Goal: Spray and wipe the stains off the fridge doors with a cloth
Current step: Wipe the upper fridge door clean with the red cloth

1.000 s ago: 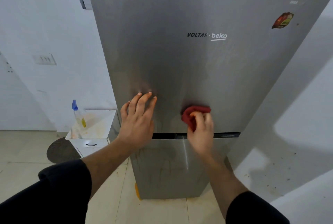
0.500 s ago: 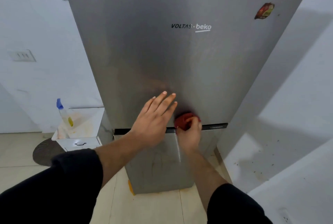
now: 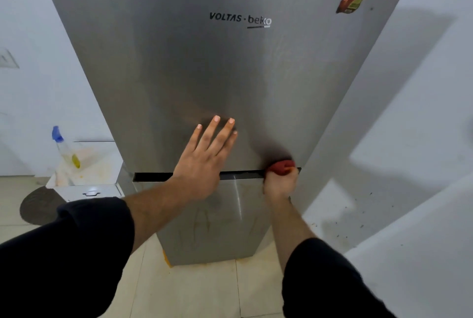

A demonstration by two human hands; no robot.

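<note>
A tall steel fridge fills the view; its upper door (image 3: 204, 74) carries a brand logo, and its lower door (image 3: 225, 225) shows brownish streak stains. My left hand (image 3: 202, 164) lies flat and open against the bottom of the upper door, fingers spread. My right hand (image 3: 280, 184) grips a bunched red cloth (image 3: 281, 166) pressed at the upper door's bottom right corner, right on the dark gap between the doors. A spray bottle (image 3: 65, 149) with a blue head and yellow liquid stands on a white cabinet to the left.
The white cabinet (image 3: 87, 191) with a stained top stands left of the fridge, and a round dark mat (image 3: 38, 206) lies on the tiled floor beside it. A white wall (image 3: 384, 138) closes in on the fridge's right side. A sticker (image 3: 351, 0) sits on the upper door's right.
My right hand has slid the red cloth rightward along the bottom of the upper door to its right corner. My left hand moved right on the door, staying flat.
</note>
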